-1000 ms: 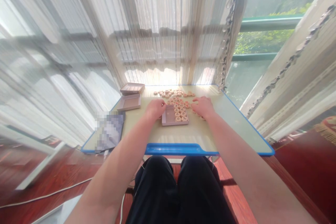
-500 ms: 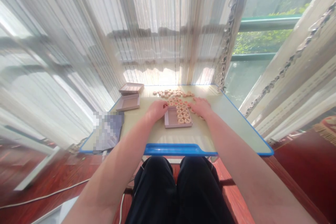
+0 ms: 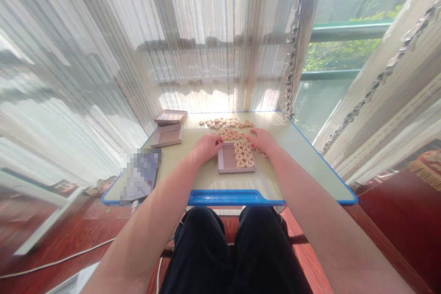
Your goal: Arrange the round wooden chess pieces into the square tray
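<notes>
Already, I see eight round, pale wood-toned discs [image 3: 240,157] in the shallow pinkish cardboard box [image 3: 227,159], many loose discs [image 3: 230,137] remaining beyond it, my left hand [image 3: 206,146] and right hand [image 3: 263,140] near its far corners, grips unclear.

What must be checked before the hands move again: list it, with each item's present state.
1. Box flat on the table: ok.
2. Boxed pieces in order: ok, two columns on the box's right side.
3. Room in the box: ok, its left part is bare.
4. Right hand well away from loose pieces: not ok, some lie right beside it.
5. Left hand free of pieces: cannot tell; it is by the box's far left corner.
6. Other boxes apart from this one: ok, over on the left.
</notes>
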Demonstrator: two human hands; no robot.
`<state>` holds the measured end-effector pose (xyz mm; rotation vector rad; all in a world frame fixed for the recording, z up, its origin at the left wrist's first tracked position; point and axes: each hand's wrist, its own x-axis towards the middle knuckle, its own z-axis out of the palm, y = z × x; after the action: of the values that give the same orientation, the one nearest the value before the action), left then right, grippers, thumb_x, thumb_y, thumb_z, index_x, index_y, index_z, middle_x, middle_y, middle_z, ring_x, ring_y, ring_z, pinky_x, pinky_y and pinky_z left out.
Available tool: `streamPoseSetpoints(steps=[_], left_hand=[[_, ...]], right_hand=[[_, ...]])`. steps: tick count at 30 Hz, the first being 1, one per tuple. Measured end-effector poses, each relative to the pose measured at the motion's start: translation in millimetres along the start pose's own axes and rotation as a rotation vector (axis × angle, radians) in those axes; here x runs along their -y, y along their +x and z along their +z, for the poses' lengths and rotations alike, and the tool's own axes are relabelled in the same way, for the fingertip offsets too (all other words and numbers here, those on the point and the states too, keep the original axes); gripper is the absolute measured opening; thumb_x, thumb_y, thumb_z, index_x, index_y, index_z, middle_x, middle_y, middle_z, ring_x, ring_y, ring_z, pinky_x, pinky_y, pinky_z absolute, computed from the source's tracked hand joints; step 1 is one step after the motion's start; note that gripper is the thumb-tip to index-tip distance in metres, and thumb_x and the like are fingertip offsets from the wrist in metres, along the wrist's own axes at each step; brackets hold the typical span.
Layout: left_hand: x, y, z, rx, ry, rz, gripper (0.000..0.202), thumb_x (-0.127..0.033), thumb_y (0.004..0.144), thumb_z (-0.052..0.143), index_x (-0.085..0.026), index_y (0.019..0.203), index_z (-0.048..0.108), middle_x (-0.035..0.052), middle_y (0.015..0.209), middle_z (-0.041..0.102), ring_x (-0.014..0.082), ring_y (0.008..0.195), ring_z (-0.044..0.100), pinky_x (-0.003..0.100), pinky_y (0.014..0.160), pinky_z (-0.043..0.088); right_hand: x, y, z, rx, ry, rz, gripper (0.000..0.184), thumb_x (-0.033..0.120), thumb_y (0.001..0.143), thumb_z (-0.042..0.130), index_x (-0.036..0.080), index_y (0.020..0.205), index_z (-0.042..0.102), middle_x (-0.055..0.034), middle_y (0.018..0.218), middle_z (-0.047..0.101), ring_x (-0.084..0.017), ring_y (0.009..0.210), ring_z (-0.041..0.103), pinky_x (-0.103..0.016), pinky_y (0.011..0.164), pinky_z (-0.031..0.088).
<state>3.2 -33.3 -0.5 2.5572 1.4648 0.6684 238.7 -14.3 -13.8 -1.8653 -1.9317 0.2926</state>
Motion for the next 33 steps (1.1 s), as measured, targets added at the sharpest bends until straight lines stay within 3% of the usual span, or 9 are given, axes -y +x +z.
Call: streamPoseSetpoints(steps=[7,11,15,19,23,29,33], left_hand=[[0,-2,1.0,-0.014,-0.064,0.006,0.023,-0.025,0.075,0.049,-0.019,0.083,0.071,0.0019,0.081,0.063,0.0138,0.068,0.056,0.026,0.067,0.045],[2,-1,1.9,-0.069,-0.079,0.008,0.025,-0.027,0.078,0.048,-0.019,0.081,0.072,0.0023,0.081,0.064,0.0139,0.070,0.057,0.025,0.070,0.047],[10,3,1.8,-0.216,-0.010,-0.094,0.029,-0.026,0.081,0.045,-0.020,0.096,0.070,0.0051,0.096,0.066,0.0194,0.093,0.058,0.030,0.088,0.045],[24,7,4.3,-0.281,0.029,-0.221,0.035,-0.021,0.082,0.043,-0.019,0.108,0.066,0.0066,0.112,0.063,0.0220,0.111,0.052,0.035,0.101,0.039],[33,8,10.3,-0.241,-0.022,-0.253,0.035,-0.018,0.082,0.041,-0.016,0.107,0.065,0.0083,0.113,0.062,0.0204,0.110,0.053,0.032,0.101,0.039],[38,8,14.6,-0.218,-0.068,-0.313,0.036,-0.022,0.084,0.038,-0.013,0.108,0.063,0.0111,0.111,0.062,0.0202,0.106,0.056,0.031,0.096,0.042],[36,8,13.6,-0.190,-0.032,-0.300,0.036,-0.026,0.086,0.035,-0.012,0.102,0.064,0.0133,0.106,0.063,0.0222,0.103,0.056,0.034,0.093,0.042]], right_hand=[[3,-3,-5,-0.054,-0.009,0.027,0.044,0.039,0.083,0.044,0.018,0.117,0.060,-0.0093,0.125,0.058,-0.025,0.114,0.053,-0.035,0.096,0.039],[6,-11,-15,-0.173,0.004,0.121,0.036,0.032,0.083,0.040,0.021,0.106,0.066,-0.0064,0.105,0.068,-0.022,0.093,0.062,-0.031,0.081,0.045],[10,-17,-22,-0.071,0.028,0.186,0.033,0.028,0.076,0.048,0.023,0.103,0.067,-0.0043,0.091,0.071,-0.018,0.074,0.063,-0.027,0.069,0.045],[9,-20,-28,-0.058,0.015,0.163,0.036,0.027,0.073,0.052,0.021,0.106,0.067,-0.0071,0.106,0.067,-0.016,0.068,0.063,-0.027,0.069,0.046],[2,-23,-39,-0.040,-0.018,0.207,0.040,0.025,0.071,0.056,0.019,0.110,0.064,-0.0108,0.113,0.063,-0.020,0.081,0.063,-0.029,0.074,0.046],[-4,-25,-47,-0.061,0.093,0.246,0.043,0.028,0.072,0.055,0.021,0.115,0.059,-0.0057,0.084,0.067,-0.019,0.072,0.060,-0.028,0.065,0.045],[-2,-20,-35,-0.096,0.037,0.111,0.040,0.025,0.074,0.053,0.020,0.112,0.063,-0.0085,0.105,0.063,-0.021,0.088,0.059,-0.031,0.081,0.044]])
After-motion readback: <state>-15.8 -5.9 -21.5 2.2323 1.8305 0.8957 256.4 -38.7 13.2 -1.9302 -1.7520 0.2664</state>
